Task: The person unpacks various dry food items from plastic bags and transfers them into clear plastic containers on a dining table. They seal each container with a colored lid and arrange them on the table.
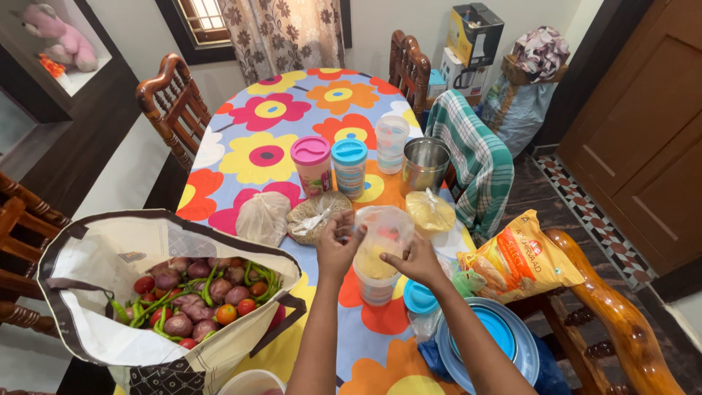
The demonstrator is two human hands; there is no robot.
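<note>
Here, both your left hand (pixel 338 245) and right hand (pixel 415 261) are pinching the clear plastic bag (pixel 387 228) over the open round container (pixel 375 278) on the flowered surface (pixel 267 157); loosening either grip risks spilling the yellow contents.

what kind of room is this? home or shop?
Most likely a home dining room: an oval table under a flowered cloth, carved wooden chairs around it, and a curtained window. A tote bag of vegetables sits on it beside both hands.
</note>
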